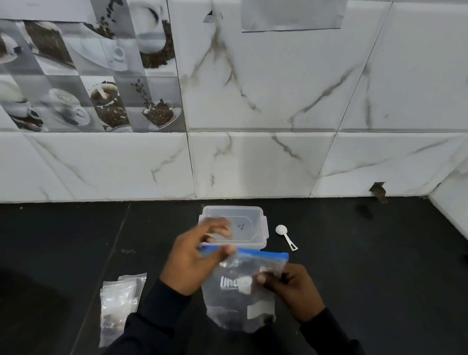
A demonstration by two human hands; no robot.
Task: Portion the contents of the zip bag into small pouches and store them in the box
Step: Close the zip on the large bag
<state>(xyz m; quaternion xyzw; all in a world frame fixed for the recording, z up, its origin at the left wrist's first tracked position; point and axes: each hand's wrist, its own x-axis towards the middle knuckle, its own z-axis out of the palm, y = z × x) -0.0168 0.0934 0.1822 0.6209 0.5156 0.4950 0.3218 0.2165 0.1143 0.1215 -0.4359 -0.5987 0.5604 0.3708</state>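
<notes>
Early days I reckon: over the dark counter [61, 249] the zip bag [237, 297] is held upright dead centre, dark stuff inside. The clear box [248, 218] at its 12 o'clock looks to have no pouches in it, the small pouches [118, 301] lie stacked at 8, and the white scoop [285, 235] is at 1. Left hand [193, 262] pinches the blue zip strip, right hand [294, 291] grips the bag's right side, fingers curled

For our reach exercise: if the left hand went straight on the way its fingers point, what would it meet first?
Probably the clear box, just beyond the left hand; depth is unclear.
</notes>
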